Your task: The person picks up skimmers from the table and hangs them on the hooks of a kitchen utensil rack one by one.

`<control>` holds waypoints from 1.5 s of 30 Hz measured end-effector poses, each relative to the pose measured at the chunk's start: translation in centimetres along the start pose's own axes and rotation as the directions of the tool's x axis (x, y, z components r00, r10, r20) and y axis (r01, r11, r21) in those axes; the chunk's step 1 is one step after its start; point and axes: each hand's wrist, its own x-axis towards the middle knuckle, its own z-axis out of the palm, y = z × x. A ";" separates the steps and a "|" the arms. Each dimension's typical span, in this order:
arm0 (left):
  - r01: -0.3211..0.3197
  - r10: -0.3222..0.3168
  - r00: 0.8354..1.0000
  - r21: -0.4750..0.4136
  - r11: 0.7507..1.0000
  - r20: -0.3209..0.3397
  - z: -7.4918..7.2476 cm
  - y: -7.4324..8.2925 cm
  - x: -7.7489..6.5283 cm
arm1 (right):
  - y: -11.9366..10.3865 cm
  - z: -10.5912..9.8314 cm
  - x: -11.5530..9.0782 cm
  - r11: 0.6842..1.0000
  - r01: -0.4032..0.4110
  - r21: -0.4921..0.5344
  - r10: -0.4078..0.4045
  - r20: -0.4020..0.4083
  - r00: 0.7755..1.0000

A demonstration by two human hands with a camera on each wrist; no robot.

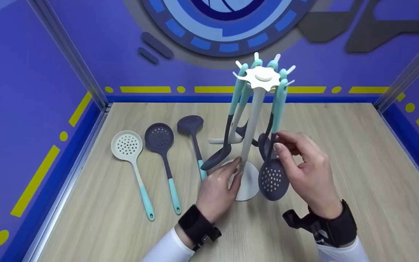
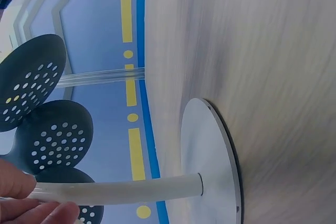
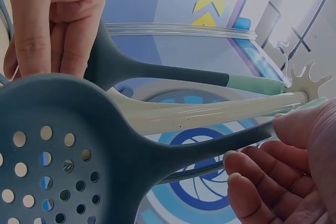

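Observation:
A white utensil stand point(image 1: 254, 127) rises from a round base point(image 1: 248, 187), with teal-handled utensils hanging from its toothed top. My left hand point(image 1: 216, 189) grips the lower pole between thumb and fingers. At the stand's right front hangs a dark perforated spoon point(image 1: 280, 171). My right hand point(image 1: 309, 171) pinches its dark shaft just above the head; in the right wrist view the thumb point(image 3: 302, 124) lies against that shaft. A dark ladle point(image 1: 216, 158) hangs at the left, over the left hand. Other hanging utensils are partly hidden behind the pole.
Left of the stand, a white skimmer point(image 1: 127, 145), a dark skimmer point(image 1: 159, 137) and a smaller dark perforated utensil point(image 1: 190, 124) lie on the wooden table point(image 1: 96, 203). A blue-purple wall point(image 1: 96, 47) with yellow marks closes off the back and sides.

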 end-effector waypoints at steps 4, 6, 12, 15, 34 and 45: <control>-0.041 0.041 0.999 -0.026 0.999 -0.004 -0.3 0.1 -0.2 | 0.0 -0.1 0.0 1.000 0.000 -0.004 0.000 -0.001 1.000; -0.060 0.060 0.998 -0.032 0.998 0.003 -0.4 0.1 -0.3 | 0.0 -0.1 0.0 1.000 -0.002 -0.005 0.002 0.000 1.000; -0.133 0.134 0.991 -0.014 0.991 0.025 -0.7 0.5 -0.4 | 0.1 -0.4 0.0 1.000 0.004 -0.008 -0.004 0.002 1.000; -0.177 0.178 0.984 -0.025 0.984 0.011 -1.2 0.8 -0.5 | 0.2 -0.5 0.0 1.000 0.006 -0.011 -0.006 0.008 1.000; -0.069 0.065 0.990 -0.023 0.997 -0.127 -8.1 -4.4 -1.8 | 0.4 -0.2 0.2 1.000 -0.003 -0.018 0.003 -0.023 1.000; 0.078 -0.070 0.996 0.187 0.979 -0.050 -12.5 -12.0 -2.9 | 0.5 -0.4 0.4 1.000 0.015 -0.017 -0.015 -0.017 1.000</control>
